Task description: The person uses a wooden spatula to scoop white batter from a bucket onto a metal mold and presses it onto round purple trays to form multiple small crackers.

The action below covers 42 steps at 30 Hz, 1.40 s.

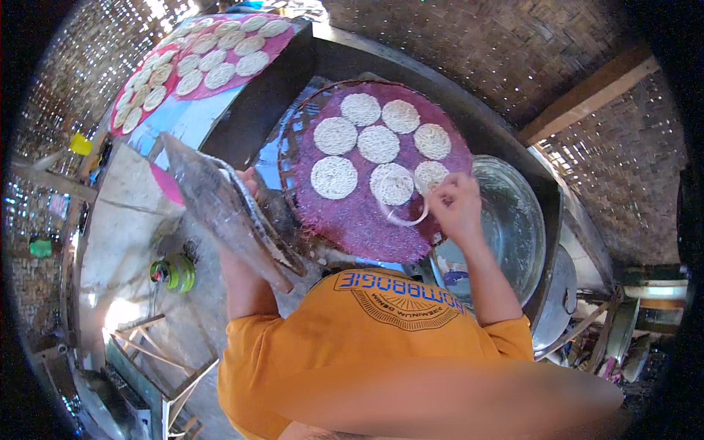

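My right hand (457, 203) pinches a thin white ring (411, 222) between thumb and fingers. That ring hangs over a purple mesh cloth (363, 231), partly across a pale round (391, 190). Several flat rounds with a noodle-like, stringy texture lie in loose rows on the cloth, which covers a round woven tray (286, 190). To the left, my left hand (248, 180) grips a large flat board-like sheet (214, 201), tilted and seen nearly edge-on. Its inner side looks whitish, and it hides most of my left palm and wrist.
A wide metal basin (509, 231) stands right of the tray, beside a large metal pot or lid (556, 300). More rounds lie on pink cloths (234, 82) at the upper left. A green gas cylinder (179, 273) and a wooden frame (165, 357) stand at left.
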Tool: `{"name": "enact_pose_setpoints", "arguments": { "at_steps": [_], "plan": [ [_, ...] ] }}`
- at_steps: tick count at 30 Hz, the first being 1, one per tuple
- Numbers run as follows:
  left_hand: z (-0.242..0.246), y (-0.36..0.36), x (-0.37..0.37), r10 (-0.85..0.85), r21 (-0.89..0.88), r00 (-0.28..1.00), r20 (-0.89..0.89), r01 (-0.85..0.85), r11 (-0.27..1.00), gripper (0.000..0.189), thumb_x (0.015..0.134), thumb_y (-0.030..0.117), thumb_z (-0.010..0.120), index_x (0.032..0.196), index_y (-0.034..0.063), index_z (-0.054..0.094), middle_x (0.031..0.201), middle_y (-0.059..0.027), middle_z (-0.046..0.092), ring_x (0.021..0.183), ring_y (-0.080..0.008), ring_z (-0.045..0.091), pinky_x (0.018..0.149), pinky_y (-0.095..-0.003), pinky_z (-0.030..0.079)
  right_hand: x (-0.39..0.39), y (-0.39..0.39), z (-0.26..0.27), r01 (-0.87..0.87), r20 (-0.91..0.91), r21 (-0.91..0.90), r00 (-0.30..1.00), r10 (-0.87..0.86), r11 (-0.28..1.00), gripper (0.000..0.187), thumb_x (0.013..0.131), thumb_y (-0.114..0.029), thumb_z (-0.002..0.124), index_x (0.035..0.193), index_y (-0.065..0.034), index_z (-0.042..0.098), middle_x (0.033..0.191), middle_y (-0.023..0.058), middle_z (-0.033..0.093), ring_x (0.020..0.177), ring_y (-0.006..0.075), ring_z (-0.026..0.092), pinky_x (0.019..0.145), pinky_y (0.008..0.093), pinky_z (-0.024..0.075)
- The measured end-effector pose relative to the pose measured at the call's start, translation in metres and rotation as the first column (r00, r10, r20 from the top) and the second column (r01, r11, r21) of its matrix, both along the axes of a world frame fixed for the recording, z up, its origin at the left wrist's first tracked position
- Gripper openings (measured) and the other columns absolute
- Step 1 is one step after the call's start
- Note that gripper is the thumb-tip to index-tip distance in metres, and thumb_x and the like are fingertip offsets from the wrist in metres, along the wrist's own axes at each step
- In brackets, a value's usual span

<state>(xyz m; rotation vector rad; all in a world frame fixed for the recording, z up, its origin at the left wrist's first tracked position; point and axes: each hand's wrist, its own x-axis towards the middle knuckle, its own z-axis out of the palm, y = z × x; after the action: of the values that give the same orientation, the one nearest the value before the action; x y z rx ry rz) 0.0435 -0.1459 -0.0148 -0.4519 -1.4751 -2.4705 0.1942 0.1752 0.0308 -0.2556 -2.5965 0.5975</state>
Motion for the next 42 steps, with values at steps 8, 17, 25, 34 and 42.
{"name": "enact_pose_setpoints", "arguments": {
  "at_steps": [8, 17, 25, 34, 42],
  "plan": [
    [-0.002, -0.012, 0.002, -0.304, 0.131, 0.95, 0.072, 0.293, 0.947, 0.015, 0.079, 0.017, 0.056, 0.079, 0.0025, 0.052, 0.066, -0.0025, 0.047, 0.058, -0.0123, 0.046, 0.081, -0.0353, 0.044, -0.01, -0.053, -0.025, -0.169, 0.047, -0.088, 0.984, 0.174, 0.982, 0.014, 0.061, -0.017, 0.063, 0.056, -0.0044, 0.057, 0.075, 0.0092, 0.05, 0.076, 0.0267, 0.046, 0.069, 0.0363, 0.0368],
    [0.012, -0.02, 0.01, -0.315, 0.047, 0.944, 0.098, 0.312, 0.949, 0.032, 0.079, 0.033, 0.053, 0.069, 0.0028, 0.05, 0.063, -0.0074, 0.052, 0.052, -0.0197, 0.05, 0.093, -0.0381, 0.03, -0.012, -0.055, -0.031, -0.109, 0.015, -0.011, 0.994, 0.109, 0.994, 0.015, 0.061, -0.018, 0.064, 0.057, -0.0058, 0.056, 0.076, 0.0084, 0.049, 0.075, 0.0266, 0.046, 0.067, 0.0379, 0.0358],
    [-0.047, -0.011, 0.003, 0.122, -0.601, 0.991, -0.052, -0.129, 0.789, 0.037, 0.075, 0.019, 0.061, 0.108, 0.0036, 0.05, 0.091, -0.0075, 0.057, 0.09, -0.0201, 0.053, 0.086, -0.0312, 0.039, 0.004, -0.05, 0.041, -0.058, -0.286, 0.034, 0.956, 0.065, 0.998, 0.021, 0.066, -0.021, 0.066, 0.081, -0.0075, 0.06, 0.084, 0.0099, 0.05, 0.082, 0.0271, 0.047, 0.072, 0.0366, 0.0375],
    [0.09, 0.173, 0.112, -0.432, -0.707, 0.594, -0.678, -0.369, 0.603, 0.02, 0.057, 0.023, 0.064, 0.067, 0.0084, 0.054, 0.064, -0.0107, 0.058, 0.062, -0.0247, 0.059, 0.056, -0.0365, 0.045, 0.041, -0.052, 0.129, -0.048, -0.371, 0.183, 0.922, 0.114, 0.982, 0.046, 0.071, -0.024, 0.062, 0.104, 0.0054, 0.048, 0.096, 0.0193, 0.049, 0.088, 0.0343, 0.048, 0.079, 0.0413, 0.0383],
    [0.093, 0.197, 0.14, -0.722, -0.816, 0.385, -0.575, -0.335, 0.471, 0.014, 0.057, 0.019, 0.058, 0.062, 0.0074, 0.051, 0.055, -0.0095, 0.054, 0.052, -0.0256, 0.056, 0.052, -0.0368, 0.042, 0.134, -0.029, 0.134, -0.262, -0.095, 0.151, 0.956, 0.278, 0.953, 0.039, 0.067, -0.007, 0.062, 0.096, -0.0003, 0.037, 0.076, 0.0102, 0.053, 0.068, 0.0274, 0.054, 0.067, 0.0362, 0.043]
  ]
}}
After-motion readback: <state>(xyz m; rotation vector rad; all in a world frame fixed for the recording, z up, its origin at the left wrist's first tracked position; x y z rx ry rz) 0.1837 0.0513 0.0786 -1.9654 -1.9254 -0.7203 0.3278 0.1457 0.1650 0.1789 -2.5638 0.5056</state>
